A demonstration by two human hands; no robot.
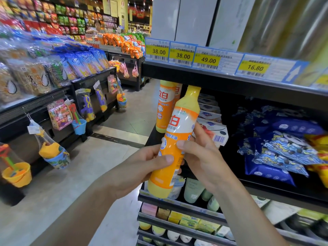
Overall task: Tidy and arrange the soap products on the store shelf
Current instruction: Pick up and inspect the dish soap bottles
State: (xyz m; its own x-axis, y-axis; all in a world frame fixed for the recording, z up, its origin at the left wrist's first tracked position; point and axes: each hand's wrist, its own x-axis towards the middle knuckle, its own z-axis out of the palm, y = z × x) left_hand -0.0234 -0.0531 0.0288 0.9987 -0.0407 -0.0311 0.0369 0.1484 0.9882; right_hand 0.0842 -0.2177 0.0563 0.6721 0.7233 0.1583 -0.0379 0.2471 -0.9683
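A yellow and orange detergent bottle (174,139) is tilted in front of the dark shelf (230,82), its cap up near the shelf's underside. My left hand (142,167) grips its lower half from the left, thumb across the label. My right hand (202,155) grips its middle from the right. Another bottle of the same kind (166,107) stands upright at the shelf's left end. Just behind the held bottle is a stack of white boxed soap bars (213,128).
Blue and yellow soft packs (284,144) lie in a heap on the right of the same shelf. Price tags (205,59) line the shelf edge above. Lower shelves hold small soap boxes (188,221) and pale bottles (193,190). Across the aisle (106,157) hang toy buckets.
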